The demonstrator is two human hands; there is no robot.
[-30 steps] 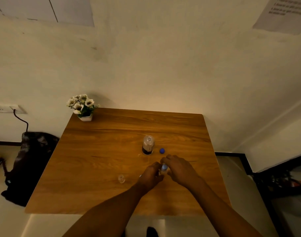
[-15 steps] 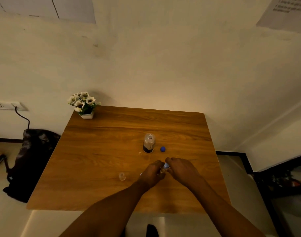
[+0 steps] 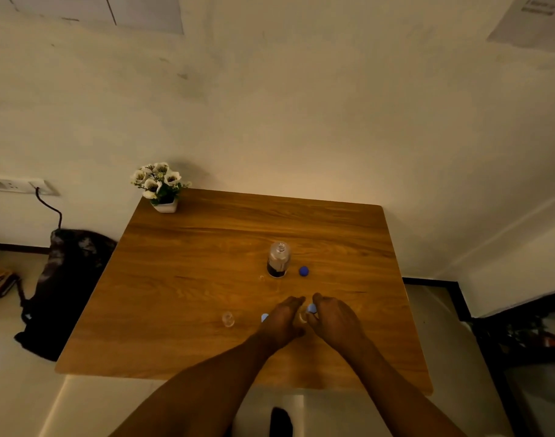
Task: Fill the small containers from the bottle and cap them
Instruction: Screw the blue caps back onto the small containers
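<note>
An open clear bottle [image 3: 278, 259] with dark liquid at its bottom stands at the middle of the wooden table [image 3: 188, 279]. Its dark blue cap [image 3: 304, 271] lies just to its right. Near the front, my left hand [image 3: 284, 318] grips a small clear container [image 3: 302, 317], mostly hidden between my hands. My right hand [image 3: 334, 321] pinches a light blue cap [image 3: 311, 308] at the container's top. Whether the cap sits on it I cannot tell. Another light blue cap [image 3: 265, 317] lies left of my left hand. A second small clear container [image 3: 228, 319] stands uncapped further left.
A white pot of flowers [image 3: 161, 188] stands on the table's far left corner against the wall. A dark bag [image 3: 65, 288] leans on the floor left of the table, under a wall socket with a cable.
Both hands have stayed at the same spot around the small container. The light blue cap in my right fingers has shifted slightly to the right.
</note>
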